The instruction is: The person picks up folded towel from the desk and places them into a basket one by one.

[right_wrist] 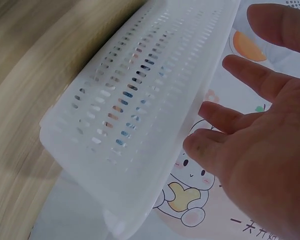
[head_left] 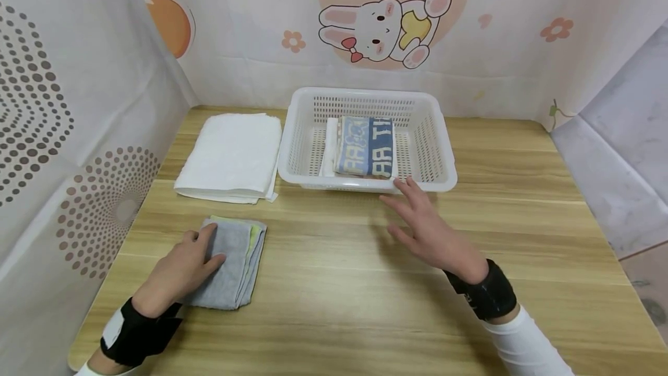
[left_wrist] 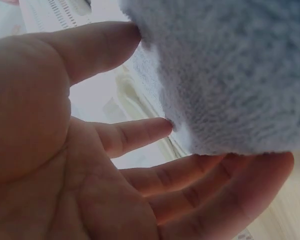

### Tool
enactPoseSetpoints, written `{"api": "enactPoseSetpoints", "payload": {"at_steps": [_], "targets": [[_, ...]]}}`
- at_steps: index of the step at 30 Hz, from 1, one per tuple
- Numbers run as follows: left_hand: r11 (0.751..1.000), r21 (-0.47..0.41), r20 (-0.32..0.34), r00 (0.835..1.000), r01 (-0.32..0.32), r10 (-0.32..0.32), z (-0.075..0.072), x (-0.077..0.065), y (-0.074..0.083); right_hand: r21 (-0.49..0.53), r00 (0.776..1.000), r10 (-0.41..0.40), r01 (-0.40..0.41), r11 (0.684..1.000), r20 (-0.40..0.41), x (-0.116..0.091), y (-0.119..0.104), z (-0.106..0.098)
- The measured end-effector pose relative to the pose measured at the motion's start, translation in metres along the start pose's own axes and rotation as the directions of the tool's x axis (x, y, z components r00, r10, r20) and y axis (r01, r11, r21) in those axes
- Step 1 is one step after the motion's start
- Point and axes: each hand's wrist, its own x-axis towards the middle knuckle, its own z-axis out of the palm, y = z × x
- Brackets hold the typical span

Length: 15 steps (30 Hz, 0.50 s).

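A folded grey towel (head_left: pixel 225 266) with yellow-green edging lies at the left front of the table. My left hand (head_left: pixel 180 268) rests on its left side, and in the left wrist view its extended fingertips (left_wrist: pixel 157 129) touch the fuzzy cloth (left_wrist: pixel 230 75). At the front rim of a white perforated basket (head_left: pixel 446 161), my right hand (head_left: pixel 430 231) hovers with fingers spread and holds nothing. Inside the basket lies a folded blue and cream patterned towel (head_left: pixel 365 147) on top of white cloth (head_left: pixel 329 149).
Left of the basket sits a folded white towel (head_left: pixel 232 155), behind the grey one. The wooden table (head_left: pixel 334 300) meets a printed curtain (head_left: pixel 245 33) along its back and left sides. Marbled tile (head_left: pixel 621 115) shows past the right edge.
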Motion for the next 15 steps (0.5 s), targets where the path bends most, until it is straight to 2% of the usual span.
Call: {"api": "enactPoseSetpoints", "payload": {"at_steps": [5,15], "targets": [[1.0,-0.016,-0.011,1.0,-0.004,0.004,0.001,0.001,0.002,-0.016,0.999,-0.025,0.024,1.0,-0.036,-0.004,-0.005,0.004],[0.999,-0.039,-0.056,0.998,-0.023,0.021,0.007,0.002,0.007,-0.023,0.999,-0.017,0.016,1.0,-0.039,-0.007,-0.013,0.01]]}}
